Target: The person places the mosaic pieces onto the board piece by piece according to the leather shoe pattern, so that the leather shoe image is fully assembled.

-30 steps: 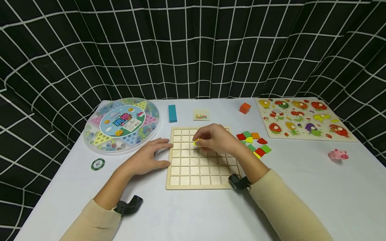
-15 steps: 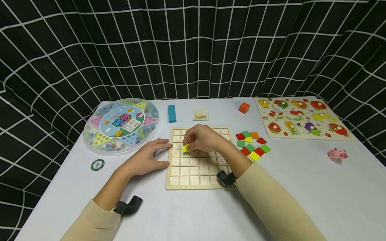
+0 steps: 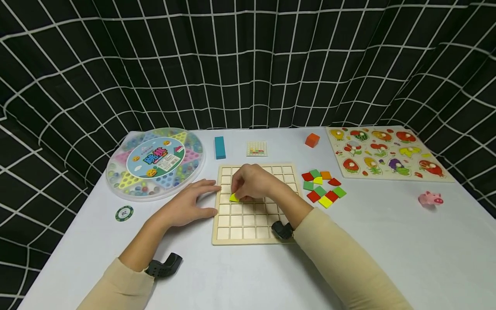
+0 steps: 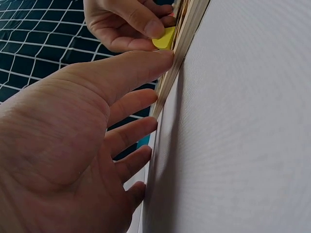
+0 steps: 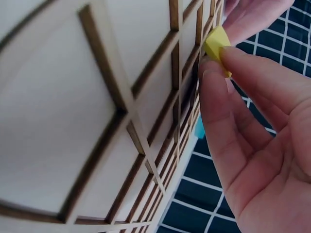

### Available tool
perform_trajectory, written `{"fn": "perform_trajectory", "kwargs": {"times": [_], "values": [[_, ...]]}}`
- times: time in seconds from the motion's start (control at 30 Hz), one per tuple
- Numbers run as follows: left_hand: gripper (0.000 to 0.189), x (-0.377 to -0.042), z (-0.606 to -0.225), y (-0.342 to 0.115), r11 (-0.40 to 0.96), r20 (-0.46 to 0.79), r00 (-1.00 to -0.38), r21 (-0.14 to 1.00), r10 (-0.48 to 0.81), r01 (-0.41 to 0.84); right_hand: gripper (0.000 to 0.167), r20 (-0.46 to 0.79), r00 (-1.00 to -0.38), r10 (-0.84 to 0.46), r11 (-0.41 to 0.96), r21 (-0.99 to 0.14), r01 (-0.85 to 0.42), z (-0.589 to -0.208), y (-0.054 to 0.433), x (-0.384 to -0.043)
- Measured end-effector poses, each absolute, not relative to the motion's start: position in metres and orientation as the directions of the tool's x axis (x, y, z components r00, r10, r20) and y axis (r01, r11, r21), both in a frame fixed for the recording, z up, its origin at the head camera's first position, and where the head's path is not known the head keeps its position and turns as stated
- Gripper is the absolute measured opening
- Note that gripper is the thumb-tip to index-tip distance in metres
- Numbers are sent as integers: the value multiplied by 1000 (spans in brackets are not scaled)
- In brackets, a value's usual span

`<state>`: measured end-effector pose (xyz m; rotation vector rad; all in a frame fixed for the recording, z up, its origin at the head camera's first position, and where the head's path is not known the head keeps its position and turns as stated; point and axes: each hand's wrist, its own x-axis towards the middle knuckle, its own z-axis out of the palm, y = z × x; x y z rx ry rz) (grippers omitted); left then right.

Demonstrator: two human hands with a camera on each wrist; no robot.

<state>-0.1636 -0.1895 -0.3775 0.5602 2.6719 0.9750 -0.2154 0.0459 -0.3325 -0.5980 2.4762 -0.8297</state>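
A pale wooden grid board [image 3: 248,241] lies flat on the table in the head view. Over its left columns, my right hand [image 3: 253,183] pinches a small yellow tile [image 3: 234,198] between thumb and fingers. Close up, the right wrist view has the yellow tile [image 5: 217,44] at the board's surface; whether it sits inside a cell cannot be told. My left hand [image 3: 187,204] lies at the board's left edge, fingers spread, with thumb and fingertips touching the frame. Right of the board is a loose group of red, green, yellow and orange tiles [image 3: 320,190].
Behind the board are a small grid pattern card [image 3: 256,148], a blue block [image 3: 219,147] and an orange block [image 3: 312,140]. A round marble game box [image 3: 195,172] and a chip [image 3: 124,213] stand left. A fruit puzzle board [image 3: 391,175] and pink pig [image 3: 430,198] stand right.
My right hand has carried the yellow tile left and nearer, from the board's upper middle to its left columns. The left hand stays at the edge.
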Motion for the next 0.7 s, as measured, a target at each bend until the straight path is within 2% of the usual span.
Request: {"fn": "perform_trajectory", "kwargs": {"times": [0.7], "values": [[63, -165, -378, -189, 698, -102, -896, 666, 432, 261, 10, -358, -737, -574, 684, -705, -190, -335, 55, -230]]}}
